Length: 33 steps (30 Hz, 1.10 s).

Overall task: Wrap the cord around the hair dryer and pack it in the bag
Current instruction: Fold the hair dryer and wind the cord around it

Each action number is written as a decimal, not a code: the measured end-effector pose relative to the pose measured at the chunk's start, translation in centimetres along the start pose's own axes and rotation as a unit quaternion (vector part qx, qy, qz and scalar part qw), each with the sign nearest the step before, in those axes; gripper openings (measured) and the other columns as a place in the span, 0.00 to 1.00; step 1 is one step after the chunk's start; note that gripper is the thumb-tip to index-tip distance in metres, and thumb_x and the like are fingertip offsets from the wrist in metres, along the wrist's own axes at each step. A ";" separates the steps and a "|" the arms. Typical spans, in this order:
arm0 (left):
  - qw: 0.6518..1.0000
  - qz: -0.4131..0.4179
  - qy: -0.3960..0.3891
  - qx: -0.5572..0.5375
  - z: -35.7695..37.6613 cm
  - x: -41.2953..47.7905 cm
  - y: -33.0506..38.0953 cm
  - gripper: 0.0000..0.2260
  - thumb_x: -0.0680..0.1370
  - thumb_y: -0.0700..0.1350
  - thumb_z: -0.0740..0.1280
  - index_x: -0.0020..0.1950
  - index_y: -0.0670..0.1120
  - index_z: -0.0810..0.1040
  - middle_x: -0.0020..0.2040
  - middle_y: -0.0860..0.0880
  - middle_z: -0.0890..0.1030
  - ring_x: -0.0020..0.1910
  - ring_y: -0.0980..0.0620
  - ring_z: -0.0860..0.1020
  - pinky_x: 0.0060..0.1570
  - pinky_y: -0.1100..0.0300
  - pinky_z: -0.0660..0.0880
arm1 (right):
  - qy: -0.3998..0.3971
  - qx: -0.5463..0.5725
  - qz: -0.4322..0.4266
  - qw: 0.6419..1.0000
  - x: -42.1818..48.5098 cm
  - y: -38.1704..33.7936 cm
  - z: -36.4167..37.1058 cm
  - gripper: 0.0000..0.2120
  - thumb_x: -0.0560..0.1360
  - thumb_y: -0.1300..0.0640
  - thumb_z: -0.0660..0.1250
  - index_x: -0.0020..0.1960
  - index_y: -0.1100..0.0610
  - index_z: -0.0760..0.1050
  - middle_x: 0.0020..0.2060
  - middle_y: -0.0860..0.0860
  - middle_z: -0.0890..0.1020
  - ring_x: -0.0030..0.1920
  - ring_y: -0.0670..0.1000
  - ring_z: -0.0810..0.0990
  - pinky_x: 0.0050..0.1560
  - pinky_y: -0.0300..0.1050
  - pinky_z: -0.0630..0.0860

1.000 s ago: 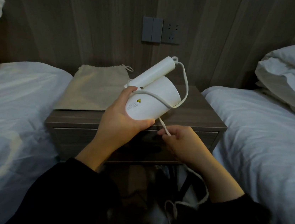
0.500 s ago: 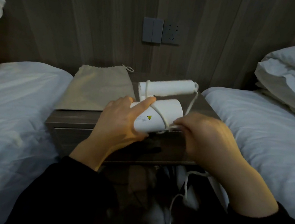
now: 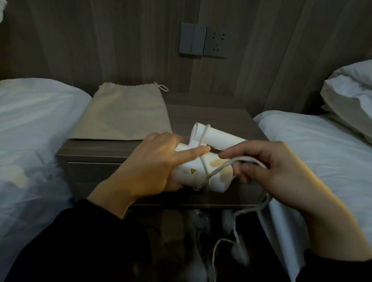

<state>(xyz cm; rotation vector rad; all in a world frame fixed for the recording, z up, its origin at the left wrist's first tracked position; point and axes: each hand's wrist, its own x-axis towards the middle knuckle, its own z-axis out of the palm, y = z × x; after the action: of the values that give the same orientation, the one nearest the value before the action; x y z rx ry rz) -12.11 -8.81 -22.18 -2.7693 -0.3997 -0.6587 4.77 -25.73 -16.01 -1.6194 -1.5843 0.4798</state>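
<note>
Now the left hand (image 3: 151, 167) grips the white hair dryer (image 3: 186, 176), forefinger pinning the cord (image 3: 223, 165) against it. Just right of the hair dryer, the right hand (image 3: 293, 177) pinches the cord. Behind-left of the hair dryer, the bag (image 3: 125, 114) lies flat on the counter (image 3: 218, 116).
</note>
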 end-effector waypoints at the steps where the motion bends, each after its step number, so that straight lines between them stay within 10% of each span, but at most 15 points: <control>1: 1.000 0.005 0.000 -0.006 0.2 0.0 0.2 0.39 0.61 0.56 0.76 0.69 0.55 0.65 0.49 0.41 0.77 0.42 0.42 0.76 0.41 0.51 0.72 | -0.014 0.061 0.008 0.998 0.1 0.3 -0.2 0.19 0.72 0.74 0.62 0.46 0.52 0.81 0.32 0.48 0.83 0.32 0.46 0.79 0.38 0.36 0.76; 10: 0.999 0.035 0.009 -0.019 1.4 0.1 2.2 0.37 0.66 0.55 0.70 0.72 0.60 0.58 0.46 0.45 0.76 0.41 0.45 0.74 0.42 0.51 0.72 | -0.014 0.394 0.081 0.915 0.5 4.6 -1.7 0.18 0.67 0.60 0.66 0.56 0.61 0.71 0.36 0.62 0.83 0.21 0.48 0.70 0.21 0.35 0.68; 14: 0.998 0.055 0.009 0.005 2.1 0.7 3.5 0.36 0.67 0.59 0.69 0.72 0.63 0.57 0.47 0.46 0.76 0.42 0.47 0.75 0.42 0.53 0.71 | 0.154 0.088 0.088 0.980 1.1 4.6 -1.2 0.08 0.74 0.67 0.63 0.44 0.54 0.72 0.29 0.54 0.83 0.20 0.44 0.70 0.25 0.37 0.66; 17: 0.996 0.082 0.007 0.017 2.8 1.0 4.3 0.37 0.66 0.59 0.70 0.72 0.63 0.57 0.47 0.46 0.77 0.42 0.48 0.75 0.42 0.54 0.71 | 0.253 -0.094 0.072 0.960 1.7 4.0 -0.1 0.09 0.67 0.62 0.71 0.34 0.51 0.74 0.28 0.46 0.81 0.32 0.43 0.78 0.37 0.39 0.72; 22: 0.995 0.094 0.031 -0.004 3.3 0.5 4.4 0.37 0.67 0.58 0.71 0.72 0.62 0.58 0.47 0.46 0.76 0.42 0.48 0.74 0.42 0.53 0.71 | 0.284 -0.137 0.066 0.947 1.8 4.1 0.7 0.06 0.66 0.60 0.73 0.35 0.53 0.77 0.29 0.39 0.76 0.35 0.39 0.76 0.33 0.25 0.68; 33: 0.997 0.079 0.008 -0.013 3.0 0.6 4.9 0.32 0.68 0.60 0.62 0.71 0.61 0.58 0.45 0.46 0.77 0.41 0.47 0.76 0.42 0.52 0.73 | 0.254 -0.110 0.077 0.958 2.2 5.1 0.2 0.07 0.69 0.52 0.72 0.36 0.54 0.78 0.31 0.47 0.80 0.36 0.46 0.78 0.35 0.40 0.72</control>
<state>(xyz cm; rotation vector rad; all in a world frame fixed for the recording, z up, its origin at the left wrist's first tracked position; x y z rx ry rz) -8.80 -12.23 -25.44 -2.7816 -0.1686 -0.6508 8.27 -23.05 -19.41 -1.8583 -1.1575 -0.0454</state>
